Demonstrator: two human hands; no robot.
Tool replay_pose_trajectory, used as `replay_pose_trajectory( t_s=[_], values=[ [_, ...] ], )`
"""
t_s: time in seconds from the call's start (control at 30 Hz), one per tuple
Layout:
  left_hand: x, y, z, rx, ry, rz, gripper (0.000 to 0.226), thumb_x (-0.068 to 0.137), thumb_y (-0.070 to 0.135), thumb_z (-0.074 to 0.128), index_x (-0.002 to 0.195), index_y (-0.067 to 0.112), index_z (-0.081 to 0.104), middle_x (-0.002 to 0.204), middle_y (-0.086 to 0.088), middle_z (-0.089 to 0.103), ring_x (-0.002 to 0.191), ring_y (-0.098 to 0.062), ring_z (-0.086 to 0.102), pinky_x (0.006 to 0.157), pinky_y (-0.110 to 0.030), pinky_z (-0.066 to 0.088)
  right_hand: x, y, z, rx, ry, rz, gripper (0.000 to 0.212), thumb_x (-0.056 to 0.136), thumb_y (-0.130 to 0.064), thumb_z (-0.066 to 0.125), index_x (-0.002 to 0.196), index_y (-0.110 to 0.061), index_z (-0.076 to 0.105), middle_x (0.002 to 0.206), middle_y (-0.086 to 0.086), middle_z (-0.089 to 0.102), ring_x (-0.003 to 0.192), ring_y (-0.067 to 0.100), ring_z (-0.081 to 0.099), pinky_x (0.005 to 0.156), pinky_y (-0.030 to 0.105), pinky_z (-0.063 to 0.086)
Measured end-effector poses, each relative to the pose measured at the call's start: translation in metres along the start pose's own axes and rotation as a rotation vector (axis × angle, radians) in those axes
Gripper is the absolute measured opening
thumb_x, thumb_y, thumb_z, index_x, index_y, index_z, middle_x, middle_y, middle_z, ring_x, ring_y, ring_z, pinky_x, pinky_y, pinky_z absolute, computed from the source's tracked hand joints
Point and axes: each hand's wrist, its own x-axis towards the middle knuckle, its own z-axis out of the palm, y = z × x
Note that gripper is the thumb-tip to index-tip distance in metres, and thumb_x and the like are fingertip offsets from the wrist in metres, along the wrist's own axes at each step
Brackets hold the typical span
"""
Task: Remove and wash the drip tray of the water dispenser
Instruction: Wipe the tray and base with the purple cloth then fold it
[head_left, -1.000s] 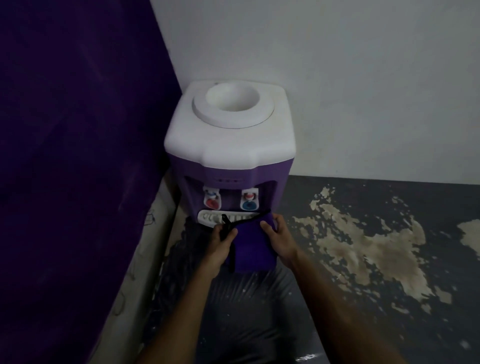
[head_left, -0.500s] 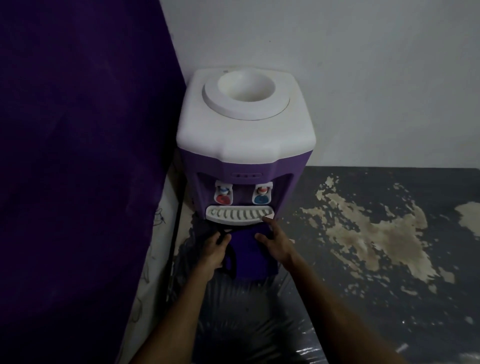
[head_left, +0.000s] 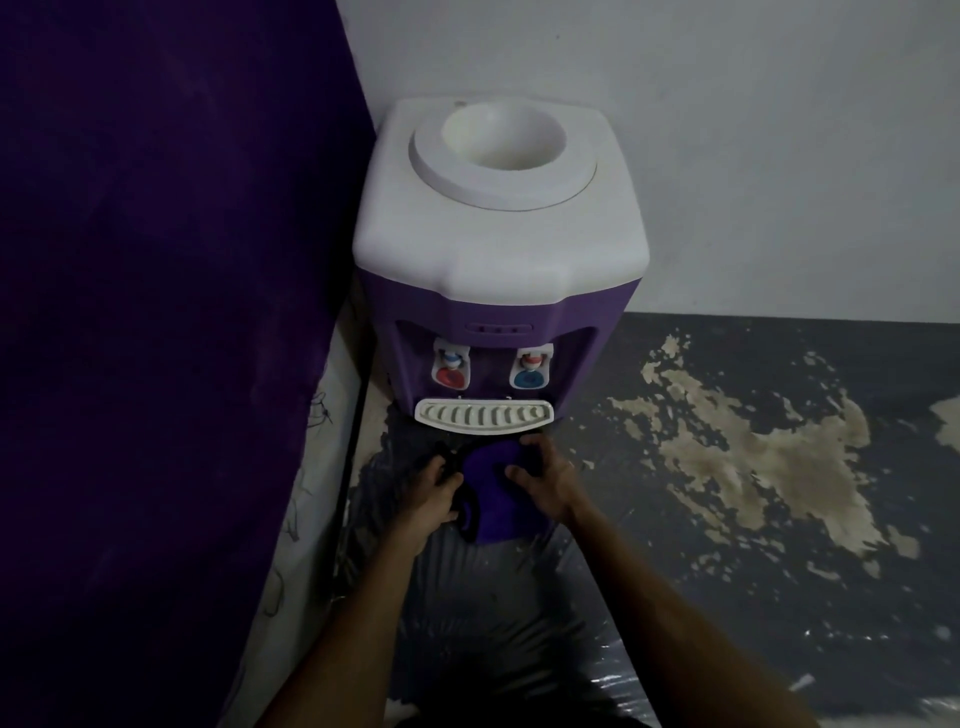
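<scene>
The water dispenser (head_left: 498, 312) has a white top and a purple body and stands on the floor in the corner. Its white slotted drip tray (head_left: 484, 415) sits in place under the red tap and the blue tap. Both my hands are just below the tray, against the purple lower front (head_left: 493, 499). My left hand (head_left: 434, 496) is curled around a black cord or strap (head_left: 464, 506). My right hand (head_left: 545, 478) lies flat on the purple front with its fingers spread, and its fingertips are a little under the tray's right end.
A dark purple curtain or panel (head_left: 171, 312) fills the left side, close to the dispenser. A white wall (head_left: 727, 156) is behind. The grey floor (head_left: 753, 467) has worn, peeling patches on the right, and a shiny plastic sheet (head_left: 493, 623) lies in front of the dispenser.
My hands have moved down from the tray's front edge to the purple front below it. The black strap no longer lies across the tray. The view has shifted closer.
</scene>
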Motion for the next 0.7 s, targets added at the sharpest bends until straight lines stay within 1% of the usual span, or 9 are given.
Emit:
replay_pose_trajectory(
  t_s=[0.07, 0.13, 0.2, 0.23, 0.33, 0.47, 0.53, 0.63, 0.7],
  values=[
    [0.002, -0.001, 0.001, 0.052, 0.031, 0.018, 0.033, 0.100, 0.022, 0.048, 0.132, 0.018, 0.049, 0.137, -0.007, 0.053, 0.116, -0.026, 0.057, 0.074, -0.035, 0.056, 0.000, 0.001, 0.001, 0.000, 0.005, -0.002, 0.051, 0.090, -0.029, 0.070, 0.133, -0.014, 0.047, 0.137, 0.011, 0.051, 0.121, 0.027, 0.052, 0.102, 0.038, 0.043],
    [0.004, -0.001, 0.002, 0.185, 0.106, 0.054, 0.031, 0.099, 0.024, 0.048, 0.129, 0.017, 0.051, 0.131, -0.010, 0.057, 0.112, -0.028, 0.059, 0.085, -0.044, 0.056, 0.000, 0.001, 0.002, 0.013, 0.003, 0.006, 0.050, 0.090, -0.030, 0.069, 0.133, -0.015, 0.047, 0.137, 0.010, 0.052, 0.120, 0.026, 0.052, 0.102, 0.038, 0.043],
    [0.007, 0.000, 0.003, 0.319, 0.209, 0.083, 0.037, 0.098, 0.029, 0.048, 0.133, 0.018, 0.049, 0.134, -0.010, 0.056, 0.116, -0.029, 0.057, 0.098, -0.041, 0.049, 0.002, 0.000, 0.001, 0.043, -0.002, 0.034, 0.051, 0.091, -0.031, 0.068, 0.135, -0.015, 0.046, 0.139, 0.009, 0.050, 0.122, 0.026, 0.051, 0.104, 0.040, 0.043],
    [0.008, 0.001, 0.003, 0.342, 0.240, 0.092, 0.040, 0.098, 0.031, 0.049, 0.135, 0.017, 0.048, 0.137, -0.009, 0.055, 0.119, -0.029, 0.056, 0.100, -0.039, 0.046, 0.003, 0.000, 0.001, 0.062, -0.004, 0.050, 0.052, 0.091, -0.032, 0.068, 0.135, -0.015, 0.046, 0.140, 0.009, 0.050, 0.124, 0.026, 0.050, 0.106, 0.042, 0.043],
    [0.011, 0.006, 0.005, 0.297, 0.251, 0.083, 0.043, 0.096, 0.032, 0.053, 0.136, 0.015, 0.048, 0.138, -0.010, 0.055, 0.121, -0.029, 0.056, 0.103, -0.041, 0.046, 0.005, 0.000, 0.000, 0.032, -0.005, 0.069, 0.056, 0.089, -0.036, 0.069, 0.136, -0.016, 0.046, 0.140, 0.011, 0.049, 0.124, 0.029, 0.051, 0.106, 0.045, 0.043],
    [0.011, 0.010, 0.005, 0.245, 0.293, 0.075, 0.046, 0.094, 0.032, 0.059, 0.133, 0.011, 0.052, 0.131, -0.013, 0.060, 0.116, -0.030, 0.059, 0.099, -0.039, 0.049, 0.003, 0.000, 0.007, -0.064, 0.050, 0.108, 0.060, 0.087, -0.045, 0.069, 0.137, -0.022, 0.045, 0.137, 0.013, 0.044, 0.122, 0.032, 0.051, 0.102, 0.039, 0.043],
    [0.012, 0.012, 0.004, 0.170, 0.260, 0.029, 0.049, 0.088, 0.034, 0.066, 0.129, 0.009, 0.056, 0.126, -0.012, 0.063, 0.111, -0.030, 0.062, 0.096, -0.041, 0.052, 0.002, 0.000, 0.012, -0.005, 0.063, 0.120, 0.054, 0.089, -0.035, 0.069, 0.135, -0.018, 0.046, 0.133, 0.012, 0.047, 0.120, 0.030, 0.050, 0.097, 0.034, 0.042],
    [0.012, 0.018, 0.003, 0.121, 0.130, -0.071, 0.052, 0.083, 0.037, 0.072, 0.124, 0.008, 0.062, 0.121, -0.010, 0.066, 0.108, -0.029, 0.063, 0.095, -0.040, 0.052, 0.000, 0.000, 0.013, 0.120, 0.109, 0.038, 0.038, 0.090, -0.004, 0.061, 0.126, -0.010, 0.050, 0.118, 0.002, 0.056, 0.108, 0.028, 0.058, 0.081, 0.019, 0.040],
    [0.011, 0.023, 0.002, 0.101, 0.085, -0.072, 0.046, 0.085, 0.035, 0.070, 0.122, 0.008, 0.063, 0.120, -0.012, 0.067, 0.108, -0.029, 0.064, 0.098, -0.043, 0.051, -0.002, -0.004, 0.012, 0.158, 0.134, -0.040, 0.035, 0.090, 0.003, 0.056, 0.121, -0.011, 0.053, 0.111, -0.003, 0.058, 0.102, 0.024, 0.059, 0.081, 0.020, 0.043]
  ],
)
